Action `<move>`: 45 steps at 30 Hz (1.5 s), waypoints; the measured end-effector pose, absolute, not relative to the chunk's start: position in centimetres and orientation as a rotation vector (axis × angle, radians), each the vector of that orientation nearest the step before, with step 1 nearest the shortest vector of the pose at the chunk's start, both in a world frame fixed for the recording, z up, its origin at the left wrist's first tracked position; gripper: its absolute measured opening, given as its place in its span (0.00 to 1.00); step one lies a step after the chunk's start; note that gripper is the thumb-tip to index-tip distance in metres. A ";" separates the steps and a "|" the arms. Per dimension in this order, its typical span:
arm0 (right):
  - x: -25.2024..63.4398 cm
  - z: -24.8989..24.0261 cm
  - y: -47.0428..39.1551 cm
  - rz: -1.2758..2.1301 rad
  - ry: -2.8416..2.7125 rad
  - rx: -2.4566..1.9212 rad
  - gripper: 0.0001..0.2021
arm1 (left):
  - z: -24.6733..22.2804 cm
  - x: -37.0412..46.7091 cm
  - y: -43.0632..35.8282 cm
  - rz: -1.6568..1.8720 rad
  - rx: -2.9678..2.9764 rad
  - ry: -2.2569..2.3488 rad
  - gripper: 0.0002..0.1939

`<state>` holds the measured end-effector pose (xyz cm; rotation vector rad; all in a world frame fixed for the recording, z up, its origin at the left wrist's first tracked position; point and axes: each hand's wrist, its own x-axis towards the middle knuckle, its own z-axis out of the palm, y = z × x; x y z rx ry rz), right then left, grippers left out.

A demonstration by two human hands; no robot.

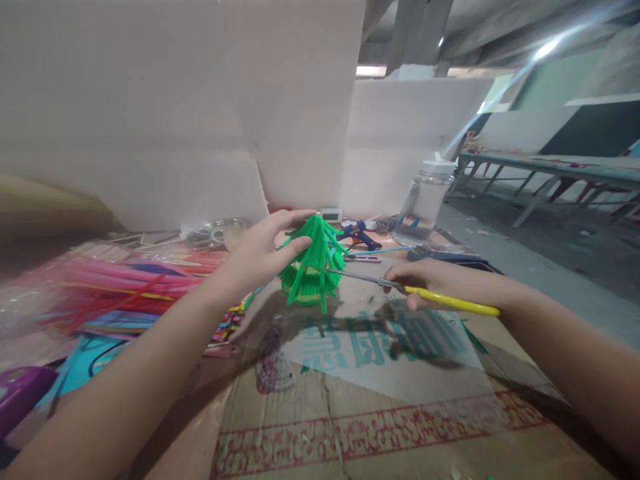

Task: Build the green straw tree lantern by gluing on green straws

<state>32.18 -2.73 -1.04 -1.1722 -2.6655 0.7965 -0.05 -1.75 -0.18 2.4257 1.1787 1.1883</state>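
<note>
Centrally, just left of the frame's middle, a cone-topped green fuzzy craft piece (317,257) stands upright, its loose strips hanging down the sides. The left hand (280,241) comes in from the lower left and holds it near the top, thumb on the front and fingers reaching to the peak. From the right edge, the right hand (423,281) is closed around yellow-handled scissors (450,301), gripping them forward of the handle, with the blades pointing left at the piece's front; whether the tips touch it, I cannot tell. Behind, near the middle, lie a dark blue glue gun (364,236) and a small white device (331,215), with a clear bottle (425,200) upright to their right. Pink, red and blue strips (155,283) spread over the left of the frame, and printed cardboard (280,433) covers the lower middle.
</note>
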 end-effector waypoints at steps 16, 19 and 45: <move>31.1 -0.4 -4.0 0.746 -2.600 -1.200 0.21 | -0.3 0.0 -1.9 1.187 2.463 1.171 0.21; 31.0 -0.6 -3.9 0.737 -2.599 -1.199 0.21 | -0.2 0.0 -2.0 1.183 2.477 1.162 0.21; 31.2 -1.0 -3.8 0.842 -2.620 -1.225 0.19 | -0.4 -0.1 -2.0 1.173 2.530 1.160 0.21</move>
